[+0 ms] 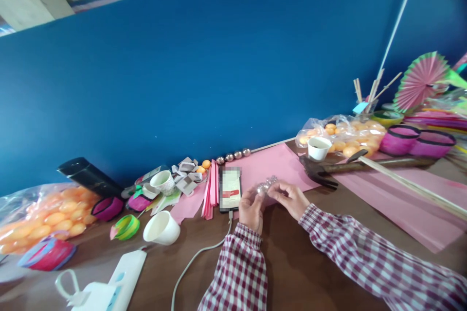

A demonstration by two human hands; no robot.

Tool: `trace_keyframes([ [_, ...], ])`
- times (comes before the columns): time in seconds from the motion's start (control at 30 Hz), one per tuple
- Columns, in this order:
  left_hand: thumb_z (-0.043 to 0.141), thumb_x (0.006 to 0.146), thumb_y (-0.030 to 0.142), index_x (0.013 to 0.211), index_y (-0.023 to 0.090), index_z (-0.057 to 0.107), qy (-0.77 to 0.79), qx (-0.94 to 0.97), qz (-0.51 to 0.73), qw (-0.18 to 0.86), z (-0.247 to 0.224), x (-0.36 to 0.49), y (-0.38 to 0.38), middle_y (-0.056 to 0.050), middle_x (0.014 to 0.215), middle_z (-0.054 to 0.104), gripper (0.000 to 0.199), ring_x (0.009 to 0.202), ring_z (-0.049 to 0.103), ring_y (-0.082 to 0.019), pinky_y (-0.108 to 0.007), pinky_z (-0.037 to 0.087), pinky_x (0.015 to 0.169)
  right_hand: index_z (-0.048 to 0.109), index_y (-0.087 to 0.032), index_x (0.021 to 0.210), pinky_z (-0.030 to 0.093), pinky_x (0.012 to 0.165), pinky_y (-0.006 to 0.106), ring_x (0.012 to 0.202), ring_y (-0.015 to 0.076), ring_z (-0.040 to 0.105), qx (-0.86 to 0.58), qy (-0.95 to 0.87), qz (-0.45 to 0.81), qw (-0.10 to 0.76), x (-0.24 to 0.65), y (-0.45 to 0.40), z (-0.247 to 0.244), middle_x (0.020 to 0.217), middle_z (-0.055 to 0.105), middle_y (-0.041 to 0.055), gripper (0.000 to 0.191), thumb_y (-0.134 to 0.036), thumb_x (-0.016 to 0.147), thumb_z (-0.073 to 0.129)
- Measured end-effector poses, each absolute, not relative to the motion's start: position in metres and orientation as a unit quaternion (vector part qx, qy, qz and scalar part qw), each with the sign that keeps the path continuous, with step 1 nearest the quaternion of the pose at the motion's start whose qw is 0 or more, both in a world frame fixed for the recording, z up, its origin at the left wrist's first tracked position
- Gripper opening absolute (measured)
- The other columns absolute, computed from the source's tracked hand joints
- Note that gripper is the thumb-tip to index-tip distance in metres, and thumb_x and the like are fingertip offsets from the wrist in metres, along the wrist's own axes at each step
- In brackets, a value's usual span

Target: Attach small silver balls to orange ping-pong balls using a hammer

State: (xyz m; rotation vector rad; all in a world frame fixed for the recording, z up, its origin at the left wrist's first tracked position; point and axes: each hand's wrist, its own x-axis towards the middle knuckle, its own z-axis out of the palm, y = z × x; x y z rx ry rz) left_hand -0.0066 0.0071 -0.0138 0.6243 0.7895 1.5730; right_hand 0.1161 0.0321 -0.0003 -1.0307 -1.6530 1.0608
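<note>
A small cluster of shiny, clear-to-silvery beads (267, 184) is held up over the pink paper (282, 163). My left hand (251, 211) pinches the near left side of this cluster between thumb and fingers. From the right, my right hand (290, 198) has its thumb and fingertips closed at the cluster's right end. The beads are blurred, so how they are joined cannot be made out. Just left of my left hand lies a phone (230, 189) with a lit screen and a cable (195, 255) plugged into its lower end.
Several silver balls (238, 154) line the blue wall (219, 58). On the right lie a hammer (317, 170), a white cup (319, 148) and a bag of orange balls (350, 136). On the left are another cup (161, 228), a power strip (126, 277) and tape rolls (125, 227).
</note>
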Motion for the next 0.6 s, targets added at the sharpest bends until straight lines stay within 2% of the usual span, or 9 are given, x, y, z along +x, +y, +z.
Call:
trace_keyframes([
  [0.6,0.065,0.063,0.018,0.095,0.016,0.059,0.349,0.277,0.677,0.586,-0.0139,-0.0066,0.0073,-0.006,0.095,0.063,0.033,0.088,0.058,-0.018,-0.035,0.04,0.085,0.058,-0.016,0.068,0.042,0.063,0.026,0.069,0.0144,0.053,-0.406,-0.682,0.407,0.453,0.1167,0.0332,-0.0033,0.072,0.058,0.0017,0.019,-0.034,0.073,0.053],
])
